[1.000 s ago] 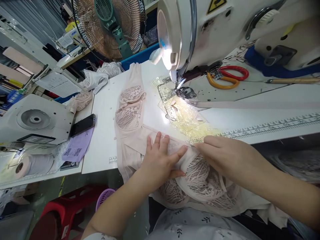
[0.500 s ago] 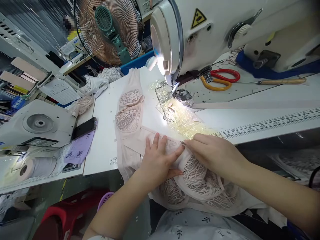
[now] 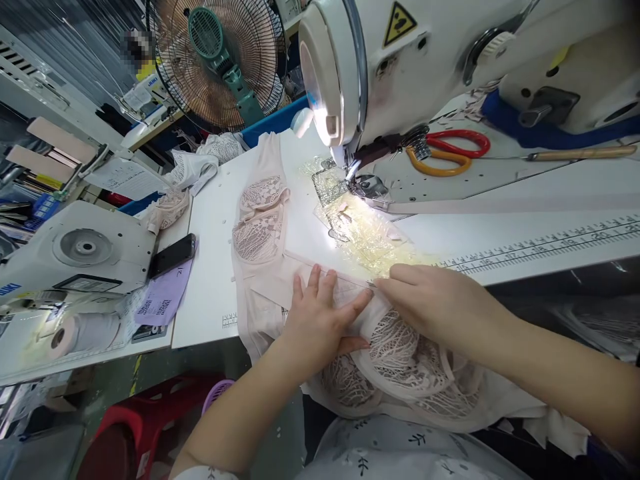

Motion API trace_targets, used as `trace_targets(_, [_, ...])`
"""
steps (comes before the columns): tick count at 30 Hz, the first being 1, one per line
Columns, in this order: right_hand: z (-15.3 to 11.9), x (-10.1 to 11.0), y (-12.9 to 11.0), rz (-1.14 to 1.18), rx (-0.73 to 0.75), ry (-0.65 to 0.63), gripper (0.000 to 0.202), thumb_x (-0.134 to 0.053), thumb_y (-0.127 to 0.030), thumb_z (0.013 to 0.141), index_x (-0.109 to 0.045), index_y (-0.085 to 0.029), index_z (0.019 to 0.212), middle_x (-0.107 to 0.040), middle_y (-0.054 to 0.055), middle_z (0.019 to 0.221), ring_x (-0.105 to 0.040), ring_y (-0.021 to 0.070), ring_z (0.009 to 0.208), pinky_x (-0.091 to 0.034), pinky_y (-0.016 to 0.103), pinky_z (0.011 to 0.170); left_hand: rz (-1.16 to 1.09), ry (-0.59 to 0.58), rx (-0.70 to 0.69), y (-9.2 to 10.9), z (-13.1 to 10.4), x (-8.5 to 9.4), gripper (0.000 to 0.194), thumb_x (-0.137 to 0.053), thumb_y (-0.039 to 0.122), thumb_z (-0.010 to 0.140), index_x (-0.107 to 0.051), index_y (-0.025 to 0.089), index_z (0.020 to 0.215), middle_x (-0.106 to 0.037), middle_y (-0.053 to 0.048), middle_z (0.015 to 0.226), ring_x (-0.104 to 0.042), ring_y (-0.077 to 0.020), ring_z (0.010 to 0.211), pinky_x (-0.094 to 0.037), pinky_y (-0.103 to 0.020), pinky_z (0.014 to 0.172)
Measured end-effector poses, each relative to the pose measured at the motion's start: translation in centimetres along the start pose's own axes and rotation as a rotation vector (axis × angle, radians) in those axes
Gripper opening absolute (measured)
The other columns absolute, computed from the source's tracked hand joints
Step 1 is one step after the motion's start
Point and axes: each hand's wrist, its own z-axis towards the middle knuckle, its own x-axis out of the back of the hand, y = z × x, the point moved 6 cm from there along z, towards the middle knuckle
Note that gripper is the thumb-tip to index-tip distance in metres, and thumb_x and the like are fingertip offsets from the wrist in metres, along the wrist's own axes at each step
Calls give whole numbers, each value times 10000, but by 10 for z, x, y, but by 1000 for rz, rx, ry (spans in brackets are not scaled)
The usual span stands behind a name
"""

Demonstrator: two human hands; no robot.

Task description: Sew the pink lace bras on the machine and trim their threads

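Note:
A pale pink lace bra (image 3: 407, 353) lies across the table's front edge, its lace cups hanging toward my lap. My left hand (image 3: 320, 317) rests flat on its band, fingers spread, pressing the fabric down. Just right of it, my right hand (image 3: 430, 297) is closed in a pinch at the seam. A small dark metal tip shows at its fingertips, close to my left index finger; the rest of that tool is hidden in the hand. Another part of pink lace cups (image 3: 260, 217) stretches away up the table, seemingly joined to the same piece.
A lit sewing machine (image 3: 335, 87) stands ahead, with yellowish clear scraps (image 3: 373, 233) by its needle. Red-and-orange-handled scissors (image 3: 443, 167) and a wooden-handled tool (image 3: 583, 153) lie on its bed. Left are a phone (image 3: 173, 255), purple paper (image 3: 165, 293) and another machine (image 3: 83, 247). A fan (image 3: 220, 60) stands behind.
The view has shifted slightly. Both hands keep nearly the same place on the bra, the left spread flat and the right pinched.

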Motion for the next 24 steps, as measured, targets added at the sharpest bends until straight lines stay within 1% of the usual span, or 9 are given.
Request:
trace_targets(2, [-7,7,2,-15,-9,-58,224,-441,-33,770,-532,-177,624,-444,-1,581,-407,132,472,-185,257,440,-9,5,4,0,0,1,795,-668,630,721,-418,345,1420,-393,-215,1426,-294,-525,1352,-271,-773,968])
trace_targets(4, [-13,13,4,-20,-29,-80,231,-443,-40,786,-545,-180,634,-451,-1,583,-415,131,466,-203,257,432,-11,-3,7,0,0,2,793,-680,618,718,-427,338,1415,-389,-219,1429,-288,-526,1355,-264,-774,972])
trace_targets(8, [-19,23,8,25,-85,45,259,-414,-156,915,-633,-172,777,-540,18,646,-490,140,503,-275,258,424,-6,-18,16,2,-2,4,768,-683,594,737,-428,324,1410,-385,-232,1433,-280,-516,1366,-265,-772,974])
trace_targets(10, [-20,21,10,78,-122,89,268,-403,-211,946,-658,-167,877,-576,24,678,-526,138,521,-317,248,425,10,22,29,5,-3,5,733,-675,573,762,-437,302,1400,-372,-242,1447,-274,-499,1378,-257,-778,975])
trace_targets(12, [-22,14,11,127,-162,97,281,-389,-238,958,-659,-161,943,-595,25,692,-562,140,550,-362,239,443,33,90,12,11,-3,4,653,-627,530,827,-452,238,1384,-372,-250,1455,-290,-456,1388,-259,-764,996])
trace_targets(15, [-24,4,12,139,-190,89,313,-362,-258,967,-659,-161,945,-617,34,719,-589,148,581,-398,239,475,36,191,-82,24,-2,0,536,-524,418,919,-484,70,1325,-479,-260,1367,-411,-361,1341,-356,-614,1059])
trace_targets(17, [-24,1,10,110,-181,84,327,-354,-264,968,-664,-167,929,-619,36,722,-587,151,573,-381,239,463,27,259,-119,31,-2,-2,490,-497,364,929,-504,26,1283,-553,-246,1279,-484,-334,1284,-425,-517,1044])
trace_targets(21, [-21,1,8,19,-152,77,330,-365,-256,948,-674,-182,860,-564,14,641,-528,146,482,-254,233,393,69,375,-108,36,-3,-1,404,-489,279,914,-519,150,1296,-574,-207,1249,-528,-367,1240,-456,-547,988])
trace_targets(24, [-16,2,7,-47,-133,26,273,-412,-229,906,-670,-190,824,-527,2,608,-487,146,447,-162,232,389,87,393,-84,38,-4,-1,394,-490,239,901,-531,176,1287,-574,-203,1243,-536,-370,1233,-451,-555,986])
